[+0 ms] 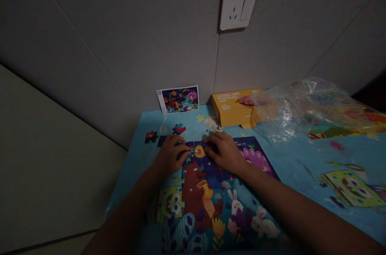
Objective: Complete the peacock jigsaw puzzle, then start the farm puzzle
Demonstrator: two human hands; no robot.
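The jigsaw puzzle lay flat on the table, toward its left edge. The right forearm hid part of its right side, the left hand covered its upper left corner, and its lowest part sank into shadow. It looked mostly joined, a dark blue night scene with a brown bear, an orange jar, white rabbits and purple blooms; faint seams ran around a piece with a yellow shape at its far edge. The left fingertips touched that edge on one side of the shape, and the right hand rested on the other, fingers bent; whether either pinched a piece could not be told.

Loose pieces with knobbed outlines lay beyond the left hand, one partly covered by it. Near the table's far edge, a glossy picture card leaned against the textured grey wall. To its right sat a yellow cardboard box, overlapped by crumpled clear plastic that blurred what lay under it. A white socket plate was set above.
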